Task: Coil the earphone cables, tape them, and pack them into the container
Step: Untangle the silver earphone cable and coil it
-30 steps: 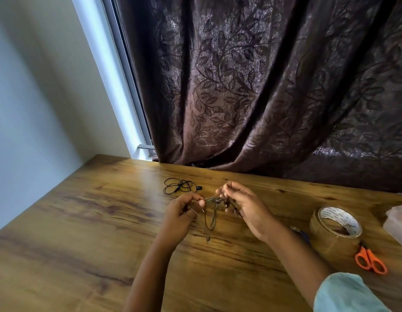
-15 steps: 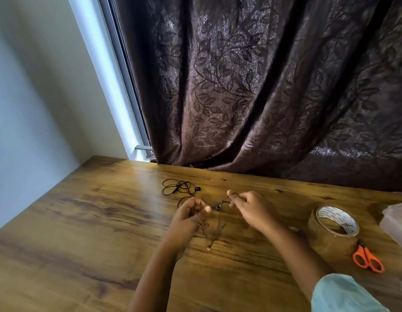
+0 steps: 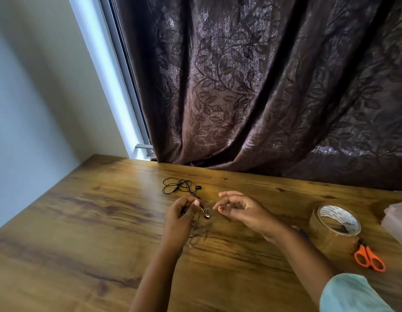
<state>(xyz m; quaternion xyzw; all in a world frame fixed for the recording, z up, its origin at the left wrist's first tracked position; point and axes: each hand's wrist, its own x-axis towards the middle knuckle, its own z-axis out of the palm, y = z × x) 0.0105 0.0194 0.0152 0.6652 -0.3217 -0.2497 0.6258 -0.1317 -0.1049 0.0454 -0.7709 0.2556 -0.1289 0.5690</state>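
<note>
Fingers [image 3: 191, 216] of my left hand [image 3: 177, 224] wound with thin limp earphone cable [image 3: 196, 233]; right hand [image 3: 242, 210] pinching free strand. Light, springy, tangles easily: grip loops, not earbud.

Glossy wood-grain table [image 3: 83, 221]; sheeny leaf-embossed cloth curtain [image 3: 263, 86]

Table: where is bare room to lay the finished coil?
Free: the table left of the left hand. Crowded: the right edge, with tape roll, scissors and container; black earphones lie behind the hands.
</note>
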